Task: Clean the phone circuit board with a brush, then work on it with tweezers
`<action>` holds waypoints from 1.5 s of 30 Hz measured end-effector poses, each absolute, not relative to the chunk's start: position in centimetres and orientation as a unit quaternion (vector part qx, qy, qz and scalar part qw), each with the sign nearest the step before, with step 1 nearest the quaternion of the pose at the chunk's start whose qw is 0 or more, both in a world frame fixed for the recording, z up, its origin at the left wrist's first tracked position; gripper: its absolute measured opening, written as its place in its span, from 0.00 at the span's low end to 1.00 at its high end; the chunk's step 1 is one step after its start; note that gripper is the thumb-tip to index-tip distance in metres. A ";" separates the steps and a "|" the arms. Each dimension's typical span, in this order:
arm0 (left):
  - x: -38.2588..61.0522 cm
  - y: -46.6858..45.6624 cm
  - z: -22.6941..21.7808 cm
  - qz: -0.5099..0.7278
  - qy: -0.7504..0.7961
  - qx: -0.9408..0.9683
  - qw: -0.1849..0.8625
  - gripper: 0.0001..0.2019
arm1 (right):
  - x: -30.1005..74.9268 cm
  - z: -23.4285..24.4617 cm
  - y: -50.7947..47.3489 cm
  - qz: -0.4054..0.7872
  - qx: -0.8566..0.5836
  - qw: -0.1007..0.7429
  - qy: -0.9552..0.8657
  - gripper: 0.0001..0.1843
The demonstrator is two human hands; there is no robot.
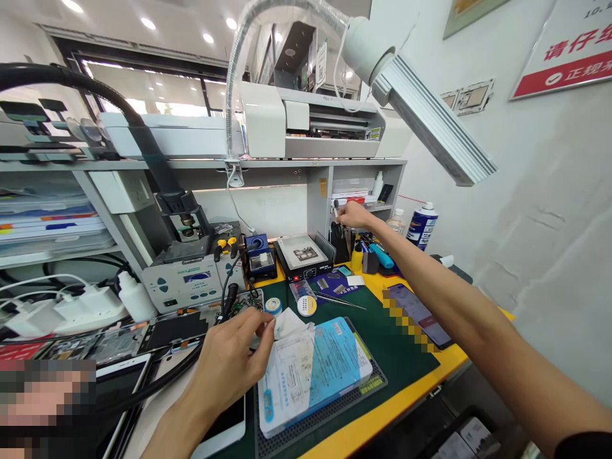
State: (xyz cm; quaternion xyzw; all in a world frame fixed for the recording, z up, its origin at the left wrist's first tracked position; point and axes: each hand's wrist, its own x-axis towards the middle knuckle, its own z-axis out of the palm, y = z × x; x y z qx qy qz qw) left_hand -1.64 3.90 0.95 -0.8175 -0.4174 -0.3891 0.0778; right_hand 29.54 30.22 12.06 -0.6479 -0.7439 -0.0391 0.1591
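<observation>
My left hand [236, 347] is closed, thumb and fingertips pinched at the edge of a crumpled white wipe [289, 326]. Under the wipe lies a blue-and-white soft packet [329, 363] on a dark board [377, 382] with a textured surface. Stretched out to the back, my right hand [354, 215] grips a thin tool [336, 206] with a dark round end, just above a black tool holder [340, 245]. The tool's exact kind is too small to make out.
Behind the packet are tweezers [342, 301], a round white tin [306, 306] and a heating plate [306, 252]. A phone [421, 315] lies under my right forearm. A spray can [422, 226] stands right. A lamp [435, 121] hangs overhead; a black hose [162, 382] crosses left.
</observation>
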 end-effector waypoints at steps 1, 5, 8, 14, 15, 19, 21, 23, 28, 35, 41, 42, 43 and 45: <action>-1.7 3.9 1.0 -0.392 -0.417 -0.816 0.080 0.03 | 29.7 12.0 30.3 -0.038 -0.646 0.159 -0.746 0.17; -1.7 3.9 1.1 -0.400 -0.417 -0.811 0.090 0.03 | 30.1 11.7 30.6 -0.060 -0.672 0.177 -0.717 0.17; -1.9 3.8 1.2 -0.391 -0.425 -0.811 0.092 0.03 | 30.3 11.7 30.8 -0.067 -0.681 0.189 -0.704 0.17; -2.6 3.9 1.4 -0.403 -0.440 -0.797 0.093 0.04 | 30.8 11.4 30.5 -0.077 -0.672 0.204 -0.708 0.16; -2.7 3.9 1.5 -0.406 -0.442 -0.794 0.095 0.04 | 30.8 11.4 30.4 -0.075 -0.668 0.204 -0.712 0.16; -3.2 4.0 1.9 -0.419 -0.454 -0.777 0.124 0.05 | 30.8 11.7 30.2 -0.054 -0.648 0.197 -0.733 0.16; -3.4 3.9 2.3 -0.434 -0.457 -0.762 0.148 0.06 | 30.6 11.7 30.1 -0.050 -0.650 0.194 -0.733 0.17; -3.7 3.7 2.8 -0.462 -0.471 -0.732 0.169 0.07 | 30.3 11.6 29.8 -0.055 -0.667 0.193 -0.718 0.16; -4.8 3.0 4.1 -0.512 -0.529 -0.656 0.165 0.11 | 29.0 11.8 26.7 -0.076 -0.691 0.203 -0.690 0.17; -5.7 2.9 4.7 -0.509 -0.564 -0.649 0.049 0.10 | 23.2 11.7 17.9 0.211 -0.381 0.124 -0.892 0.20; -5.8 3.3 4.3 -0.516 -0.559 -0.646 0.053 0.10 | 15.4 8.1 13.5 0.197 -0.216 0.014 -0.956 0.32; -5.9 3.3 4.2 -0.517 -0.558 -0.647 0.054 0.09 | 14.6 7.6 13.4 0.190 -0.200 0.006 -0.961 0.32; -6.0 3.3 4.2 -0.518 -0.557 -0.647 0.054 0.09 | 14.0 7.1 13.4 0.184 -0.188 0.001 -0.965 0.31; -6.2 3.3 4.1 -0.518 -0.554 -0.649 0.055 0.09 | 13.4 6.4 13.5 0.177 -0.178 0.001 -0.968 0.28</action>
